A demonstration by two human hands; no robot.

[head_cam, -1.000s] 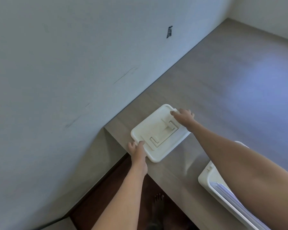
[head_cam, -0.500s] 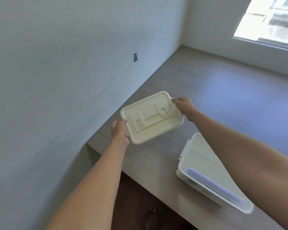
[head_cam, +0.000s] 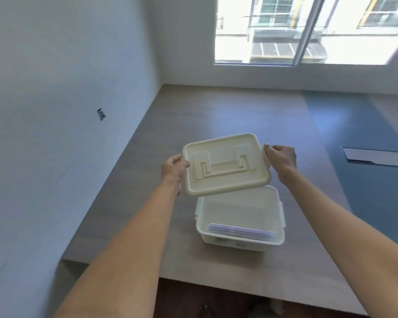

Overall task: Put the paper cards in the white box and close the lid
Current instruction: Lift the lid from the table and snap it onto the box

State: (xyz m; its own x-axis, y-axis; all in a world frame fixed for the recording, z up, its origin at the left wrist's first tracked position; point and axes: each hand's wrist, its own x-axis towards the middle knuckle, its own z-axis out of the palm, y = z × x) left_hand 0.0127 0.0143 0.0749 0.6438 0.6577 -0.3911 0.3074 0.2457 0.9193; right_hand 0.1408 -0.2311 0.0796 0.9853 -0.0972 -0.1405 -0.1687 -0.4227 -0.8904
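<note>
Head view: lid (head_cam: 225,165) handle-up, long axis left-right, both hands (head_cam: 174,167) clamped on its short ends above white box (head_cam: 239,243).

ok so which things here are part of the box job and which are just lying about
Part of the job:
lid, held in left hand and right hand
white box
paper cards inside it

Lying about:
flat sheet on the table

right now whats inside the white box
Paper cards stand against the near wall of the box; the rest looks bare. The lid covers its far edge.
</note>
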